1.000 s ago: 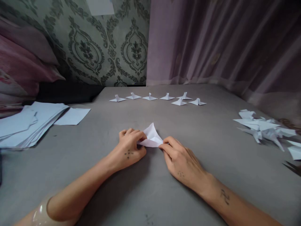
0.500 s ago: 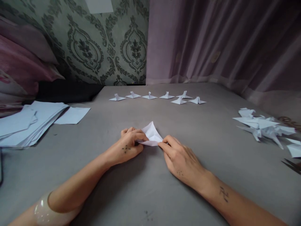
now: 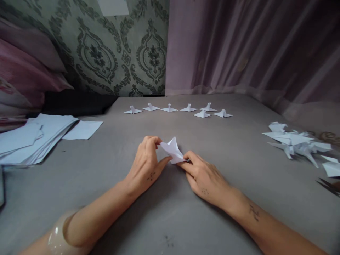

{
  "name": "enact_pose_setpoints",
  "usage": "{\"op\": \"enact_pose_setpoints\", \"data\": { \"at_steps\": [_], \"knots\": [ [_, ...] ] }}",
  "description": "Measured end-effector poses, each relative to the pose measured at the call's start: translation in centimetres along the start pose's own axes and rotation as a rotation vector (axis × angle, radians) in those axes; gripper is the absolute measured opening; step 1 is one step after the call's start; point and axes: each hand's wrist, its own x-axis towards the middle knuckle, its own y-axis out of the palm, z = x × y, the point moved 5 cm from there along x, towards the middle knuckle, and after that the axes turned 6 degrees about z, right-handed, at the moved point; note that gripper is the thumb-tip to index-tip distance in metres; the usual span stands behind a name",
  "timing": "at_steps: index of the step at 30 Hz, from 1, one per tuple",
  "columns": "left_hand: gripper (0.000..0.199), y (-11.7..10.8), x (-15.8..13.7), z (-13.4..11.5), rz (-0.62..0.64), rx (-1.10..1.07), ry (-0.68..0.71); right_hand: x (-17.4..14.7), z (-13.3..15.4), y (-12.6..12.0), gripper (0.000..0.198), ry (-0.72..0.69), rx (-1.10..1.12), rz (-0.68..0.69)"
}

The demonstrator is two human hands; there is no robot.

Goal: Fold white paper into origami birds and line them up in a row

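A small sheet of white origami paper (image 3: 173, 151), partly folded with a peak standing up at the back, is between my two hands. My left hand (image 3: 147, 159) has its fingers at the paper's left corner and its thumb by the lower edge, curved round that side. On the other side, my right hand (image 3: 203, 173) pinches the right corner between thumb and fingers, low over the grey surface (image 3: 148, 219). The fingertips behind the paper are partly hidden.
Several folded white paper figures (image 3: 169, 108) stand in rows at the back. At left lies a stack of white paper (image 3: 50, 134). To the right are a pile of paper cranes (image 3: 294, 140) and dark scissor blades (image 3: 328, 185).
My left hand has turned and lifted, its fingers now at the paper's upper left corner. The paper's front flap has risen. My right hand has stayed almost in place.
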Motion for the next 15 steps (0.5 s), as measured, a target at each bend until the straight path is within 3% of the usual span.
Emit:
{"op": "enact_pose_setpoints", "data": {
  "at_steps": [3, 7, 11, 15],
  "knots": [
    [0.050, 0.2, -0.4, 0.0, -0.007, -0.030, -0.025, 0.0, -0.2, -0.3, 0.041, -0.021, 0.064, -0.014],
    [0.012, 1.4, -0.4, -0.5, 0.228, 0.048, 0.083, 0.0, -0.5, -0.8, 0.041, -0.050, 0.165, -0.022],
    [0.021, 2.1, -0.4, -1.2, 0.406, -0.001, 0.251, 0.3, -1.6, -1.2, 0.036, -0.027, 0.375, 0.017],
    [0.026, 1.9, -0.4, -1.8, 0.482, -0.045, 0.309, 0.7, -3.7, -0.8, 0.024, 0.189, 0.602, 0.011]
  ]
}}
